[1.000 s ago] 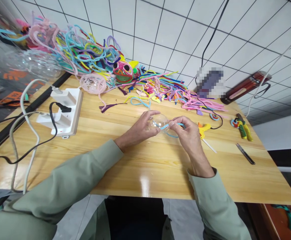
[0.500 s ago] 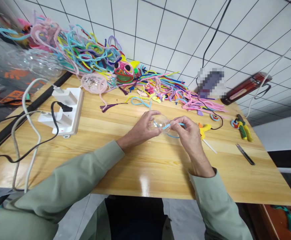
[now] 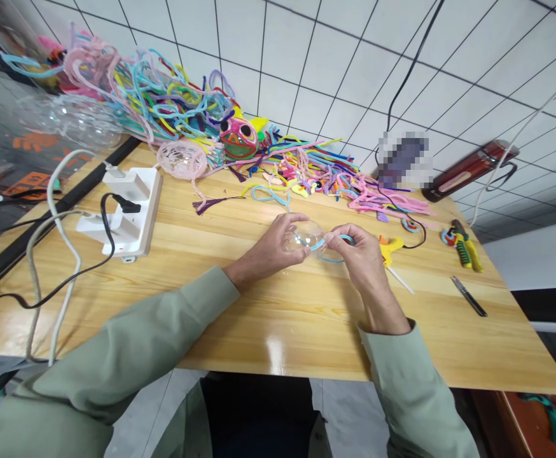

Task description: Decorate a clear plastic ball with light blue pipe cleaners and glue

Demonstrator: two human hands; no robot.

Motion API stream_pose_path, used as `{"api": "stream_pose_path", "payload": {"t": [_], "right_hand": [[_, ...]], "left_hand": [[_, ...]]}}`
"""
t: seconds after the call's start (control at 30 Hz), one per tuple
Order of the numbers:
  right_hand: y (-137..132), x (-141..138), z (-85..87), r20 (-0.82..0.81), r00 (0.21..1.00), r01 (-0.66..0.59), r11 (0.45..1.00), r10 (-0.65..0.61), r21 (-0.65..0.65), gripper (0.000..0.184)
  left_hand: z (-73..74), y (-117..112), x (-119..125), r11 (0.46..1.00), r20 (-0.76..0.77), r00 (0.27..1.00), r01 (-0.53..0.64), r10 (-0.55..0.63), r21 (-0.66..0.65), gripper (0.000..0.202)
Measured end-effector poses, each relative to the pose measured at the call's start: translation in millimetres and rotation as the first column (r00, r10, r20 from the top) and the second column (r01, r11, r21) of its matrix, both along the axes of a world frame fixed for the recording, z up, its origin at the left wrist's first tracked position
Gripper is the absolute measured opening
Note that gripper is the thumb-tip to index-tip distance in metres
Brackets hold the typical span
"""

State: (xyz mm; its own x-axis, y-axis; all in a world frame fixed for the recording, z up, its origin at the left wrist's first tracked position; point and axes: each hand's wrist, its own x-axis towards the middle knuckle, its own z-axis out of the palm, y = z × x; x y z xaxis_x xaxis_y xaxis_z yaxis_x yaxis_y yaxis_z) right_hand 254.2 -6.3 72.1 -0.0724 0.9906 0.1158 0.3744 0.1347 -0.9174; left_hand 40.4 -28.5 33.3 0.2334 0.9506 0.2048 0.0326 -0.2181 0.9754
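Note:
My left hand (image 3: pixel 273 245) is curled around a clear plastic ball (image 3: pixel 310 235) held just above the wooden table (image 3: pixel 268 318). My right hand (image 3: pixel 361 257) pinches a light blue pipe cleaner (image 3: pixel 331 243) that lies against the ball and loops out under the fingers. Both hands meet at the middle of the table. Both arms wear pale green sleeves.
A heap of coloured pipe cleaners (image 3: pixel 173 105) fills the far left and back. Nearby are a pink net ball (image 3: pixel 182 159), a round pink-faced figure (image 3: pixel 238 137), a white power strip (image 3: pixel 125 213) with cables, a yellow glue gun (image 3: pixel 389 247), pliers (image 3: pixel 464 245), a small blade (image 3: pixel 469 296).
My hands have stayed together on the ball. The view has shifted slightly; the right hand's fingers have crept a little closer to the ball along the blue pipe cleaner.

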Motion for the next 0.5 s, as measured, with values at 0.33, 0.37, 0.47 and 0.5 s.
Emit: {"api": "stream_pose_path", "payload": {"t": [0.33,0.37,0.47,0.5], "right_hand": [[5.5,3.3,-3.8,-0.084,0.995,-0.05,0.997,0.046,-0.051,0.024],[5.6,3.7,-4.4,-0.081,0.995,-0.054,0.998,0.05,-0.043,0.024],[5.3,4.7,-5.4,-0.065,0.996,-0.063,0.998,0.062,-0.02,0.023],[4.9,4.8,-5.4,-0.058,0.996,-0.064,0.998,0.063,-0.015,0.023]], "left_hand": [[0.1,-0.3,0.4,0.995,-0.077,0.997,-0.008,0.015,0.095,0.061],[0.5,-0.5,-0.3,0.996,-0.069,0.998,0.002,0.004,0.089,0.062],[1.8,-1.5,-2.4,0.998,-0.046,0.998,0.036,-0.034,0.041,0.063],[2.2,-1.9,-2.9,0.999,-0.043,0.998,0.041,-0.04,0.022,0.064]]}}
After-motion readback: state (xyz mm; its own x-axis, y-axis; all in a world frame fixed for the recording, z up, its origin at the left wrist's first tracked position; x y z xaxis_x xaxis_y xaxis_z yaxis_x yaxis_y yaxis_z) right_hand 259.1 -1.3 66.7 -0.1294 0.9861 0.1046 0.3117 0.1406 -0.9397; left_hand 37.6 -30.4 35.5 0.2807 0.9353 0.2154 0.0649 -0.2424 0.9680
